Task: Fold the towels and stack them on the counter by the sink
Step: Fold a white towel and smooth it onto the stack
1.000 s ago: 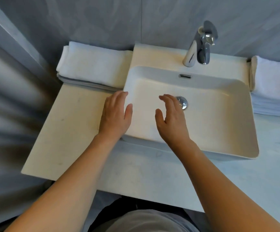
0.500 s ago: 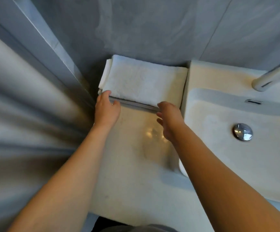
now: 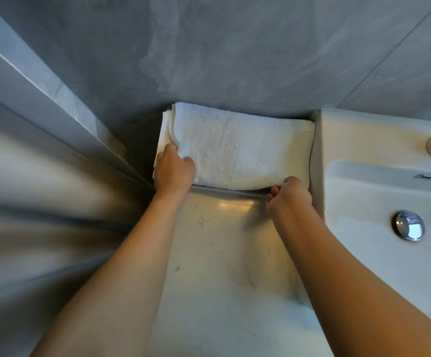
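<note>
A folded white towel (image 3: 237, 150) lies on the counter (image 3: 224, 253), against the wall and just left of the sink (image 3: 379, 191). Its near-left corner is gripped by the left hand (image 3: 174, 171); its near-right edge is pinched by the curled fingers of the right hand (image 3: 290, 195).

Beyond the fingers (image 3: 173, 150) the grey wall (image 3: 235, 60) closes off the far side, with the folded towel (image 3: 240, 148) filling the corner against it. Right of the fingers of the right hand (image 3: 290, 194) the sink's (image 3: 320, 155) side wall blocks sideways passage. Left of the left hand (image 3: 174, 171) a slanted panel (image 3: 54, 104) crowds in. Toward the wrists, bare counter (image 3: 224, 253) lies open.
</note>
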{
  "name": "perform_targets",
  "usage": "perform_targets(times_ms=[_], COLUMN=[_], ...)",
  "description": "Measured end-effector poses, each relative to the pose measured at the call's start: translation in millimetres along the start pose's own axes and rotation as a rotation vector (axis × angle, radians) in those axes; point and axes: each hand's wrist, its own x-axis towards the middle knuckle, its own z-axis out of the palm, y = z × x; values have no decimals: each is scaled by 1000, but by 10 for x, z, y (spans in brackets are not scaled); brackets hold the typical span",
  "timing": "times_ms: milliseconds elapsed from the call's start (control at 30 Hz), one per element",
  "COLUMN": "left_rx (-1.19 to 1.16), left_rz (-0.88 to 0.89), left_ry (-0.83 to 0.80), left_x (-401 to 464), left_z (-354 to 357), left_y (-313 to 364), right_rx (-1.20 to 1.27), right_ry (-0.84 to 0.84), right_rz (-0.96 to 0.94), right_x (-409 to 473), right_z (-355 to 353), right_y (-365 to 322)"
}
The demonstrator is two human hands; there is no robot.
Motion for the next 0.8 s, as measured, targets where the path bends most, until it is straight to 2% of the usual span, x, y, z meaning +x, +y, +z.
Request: perform_targets(times_ms=[33,100,200,300,433,567,667,800], left_rx=[16,25,-138,-238,-83,43,18,-208], left_rz=[55,130,16,-77,37,105,117,112], left_ry=[3,-42,-134,-114,-118,-3,71,43], left_x=[16,27,64,224,421,427,340,113], left_z=[11,26,18,-86,-128,-12,-46,-163], left_y=[35,120,240,307,413,475,475,455], right_rx=[40,17,-276,-518,-409,-520,-611,-643], right_ry=[33,16,-133,-186,-182,-131,-112,-222], right_rz=[-32,-226,-474,-438,-272,-242,-329,-533], right_x=[-11,-112,-161,-183,-138,-90,-70,-159], right_z=[25,53,89,96,137,290,350,257], right_y=[5,-17,-15,-196,-460,-572,-626,-625])
